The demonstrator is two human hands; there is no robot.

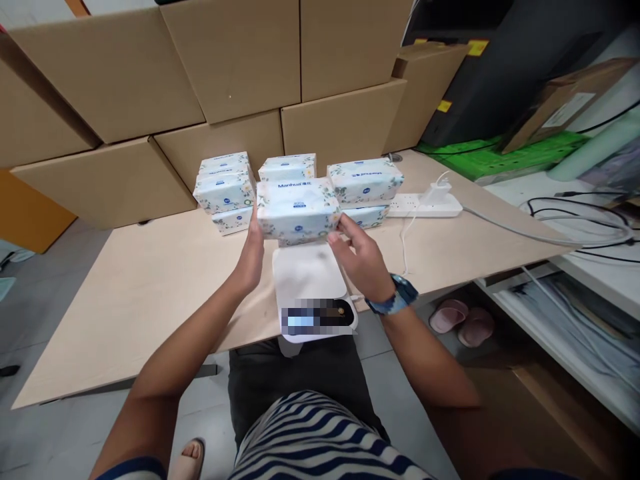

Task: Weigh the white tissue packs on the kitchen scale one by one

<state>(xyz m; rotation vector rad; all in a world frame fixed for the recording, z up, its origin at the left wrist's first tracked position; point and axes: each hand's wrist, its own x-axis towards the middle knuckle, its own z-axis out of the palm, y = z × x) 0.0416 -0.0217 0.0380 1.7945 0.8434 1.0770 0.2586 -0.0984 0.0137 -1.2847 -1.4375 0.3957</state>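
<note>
While hands (364, 261) grip, a tissue pack (299, 208) lies between.

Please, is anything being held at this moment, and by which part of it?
Yes, the front pack, by its two short ends: the left grip at its left end, the right grip near its lower right corner.

From here, the pack (299, 203) looks wrapped in smooth, faintly glossy film. At its six o'clock, the scale (309, 273) looks like smooth plastic; at three, the strip (425, 209) seems plastic too. The table (150, 287) looks like matt wood, the boxes (235, 60) at twelve matt cardboard.
</note>
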